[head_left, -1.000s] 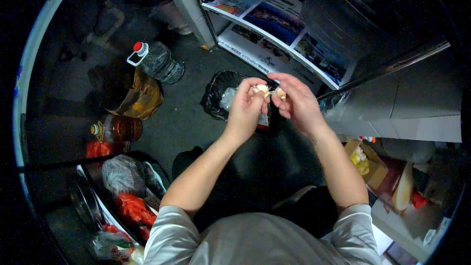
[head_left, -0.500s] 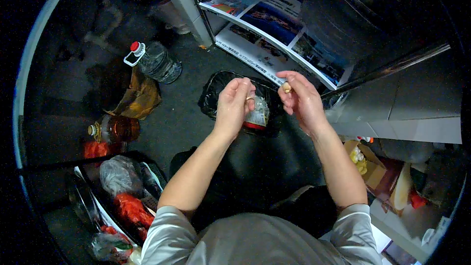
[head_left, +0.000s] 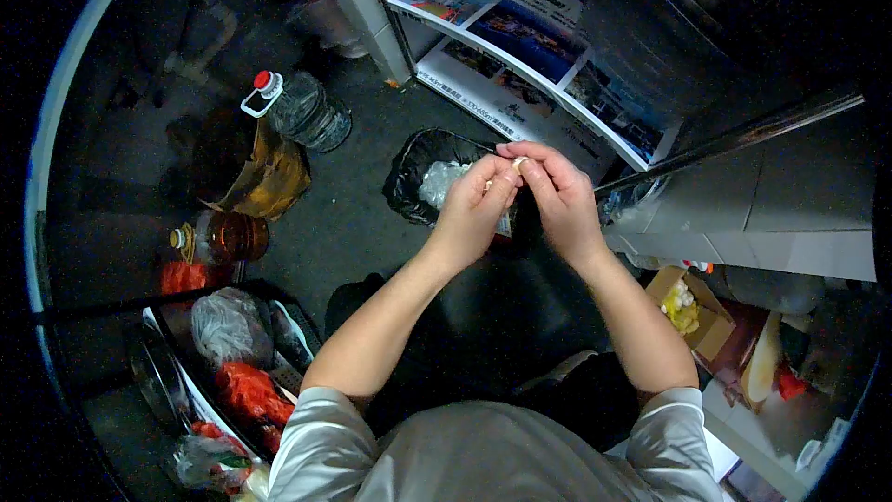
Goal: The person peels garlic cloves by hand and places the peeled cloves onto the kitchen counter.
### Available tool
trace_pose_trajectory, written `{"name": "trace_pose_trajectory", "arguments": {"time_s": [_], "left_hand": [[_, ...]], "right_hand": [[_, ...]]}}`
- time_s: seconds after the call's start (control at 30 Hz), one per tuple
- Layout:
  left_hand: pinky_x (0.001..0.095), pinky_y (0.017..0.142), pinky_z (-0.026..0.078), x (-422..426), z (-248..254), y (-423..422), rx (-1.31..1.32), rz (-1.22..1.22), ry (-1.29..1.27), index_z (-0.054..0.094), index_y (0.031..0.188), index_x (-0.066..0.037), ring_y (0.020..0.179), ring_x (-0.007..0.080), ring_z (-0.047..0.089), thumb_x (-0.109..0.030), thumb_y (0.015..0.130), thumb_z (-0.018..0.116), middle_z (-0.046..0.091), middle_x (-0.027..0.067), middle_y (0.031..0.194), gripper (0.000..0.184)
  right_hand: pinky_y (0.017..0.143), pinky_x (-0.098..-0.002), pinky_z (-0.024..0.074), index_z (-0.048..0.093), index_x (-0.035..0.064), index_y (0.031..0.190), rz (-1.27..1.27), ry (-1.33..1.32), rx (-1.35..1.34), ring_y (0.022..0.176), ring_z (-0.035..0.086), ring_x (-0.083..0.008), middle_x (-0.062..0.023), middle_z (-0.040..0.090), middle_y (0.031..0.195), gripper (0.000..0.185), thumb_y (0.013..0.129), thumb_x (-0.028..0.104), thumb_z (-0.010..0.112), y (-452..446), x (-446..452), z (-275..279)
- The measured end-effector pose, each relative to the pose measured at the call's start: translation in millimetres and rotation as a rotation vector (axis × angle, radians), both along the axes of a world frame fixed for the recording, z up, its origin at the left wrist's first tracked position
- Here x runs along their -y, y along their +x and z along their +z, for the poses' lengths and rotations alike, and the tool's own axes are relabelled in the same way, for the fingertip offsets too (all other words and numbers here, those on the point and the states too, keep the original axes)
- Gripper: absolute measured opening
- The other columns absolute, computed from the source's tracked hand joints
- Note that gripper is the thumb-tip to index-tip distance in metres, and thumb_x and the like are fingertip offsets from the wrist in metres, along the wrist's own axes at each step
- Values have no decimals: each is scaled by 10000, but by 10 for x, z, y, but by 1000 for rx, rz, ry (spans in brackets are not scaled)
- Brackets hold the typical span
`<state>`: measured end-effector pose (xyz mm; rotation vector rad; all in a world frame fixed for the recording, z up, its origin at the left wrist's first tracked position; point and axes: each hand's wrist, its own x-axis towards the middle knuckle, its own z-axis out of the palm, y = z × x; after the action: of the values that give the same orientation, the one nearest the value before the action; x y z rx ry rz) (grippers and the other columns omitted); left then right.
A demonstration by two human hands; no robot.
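My left hand and my right hand meet at the fingertips above a black-lined bin. Pinched between them is a small pale garlic clove, mostly covered by the fingers. Another pale bit shows by the curled fingers of my left hand, too small to name. Clear crumpled plastic lies inside the bin. Behind my left hand, a jar-like thing with some red on it is largely hidden.
Left of the bin stand a large water bottle, a brown paper bag and an amber bottle. Plastic bags fill the lower left. A printed board leans ahead; a cardboard box is at right.
My hands were apart, the right one holding the clove. They have come together at the fingertips around it. The view has shifted slightly, and more of the bin shows.
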<state>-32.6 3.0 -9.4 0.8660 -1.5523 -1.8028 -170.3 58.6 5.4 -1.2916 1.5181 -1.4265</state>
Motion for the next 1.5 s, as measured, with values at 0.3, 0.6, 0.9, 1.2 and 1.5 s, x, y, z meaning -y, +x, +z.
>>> {"name": "trace_pose_trajectory", "arguments": {"time_s": [0.3, 0.6, 0.9, 1.2, 1.5], "left_hand": [[491, 654, 466, -43, -6, 7, 281, 7, -541, 507, 950, -17, 788, 436, 616, -172, 1006, 451, 627, 246, 829, 174], [546, 617, 468, -103, -84, -90, 363, 100, -735, 492, 872, -5, 710, 471, 606, -176, 937, 508, 617, 257, 739, 184], [571, 604, 455, -120, -84, -140, 499, 110, -832, 512, 879, -28, 684, 492, 593, -179, 932, 497, 613, 271, 742, 161], [533, 595, 464, -67, -65, -115, 335, 121, -674, 509, 897, -28, 706, 457, 613, -127, 946, 498, 625, 228, 736, 111], [449, 698, 548, 99, 22, 137, 873, 61, -715, 747, 942, -89, 761, 385, 683, -314, 975, 528, 701, 197, 821, 316]], "right_hand": [[694, -447, 523, 615, 32, 957, -60, -134, -468, 784, 650, -385, -178, 667, 857, 162, 971, 168, 528, -14, -9, -76], [665, -476, 515, 574, 36, 953, -107, -84, -373, 777, 654, -409, -193, 661, 840, 165, 992, 176, 494, 61, -44, -135], [680, -434, 514, 580, 22, 967, -107, -49, -229, 768, 654, -368, -186, 656, 836, 211, 1006, 206, 484, 16, -67, -147], [533, -230, 390, 563, 56, 1026, 31, 197, 429, 597, 471, -78, 2, 559, 749, 198, 1018, 245, 502, -91, -24, -131], [418, -209, 235, 564, 95, 1047, 93, 341, 778, 486, 325, -45, 38, 436, 636, 237, 1039, 311, 467, -96, -34, -56]]}}
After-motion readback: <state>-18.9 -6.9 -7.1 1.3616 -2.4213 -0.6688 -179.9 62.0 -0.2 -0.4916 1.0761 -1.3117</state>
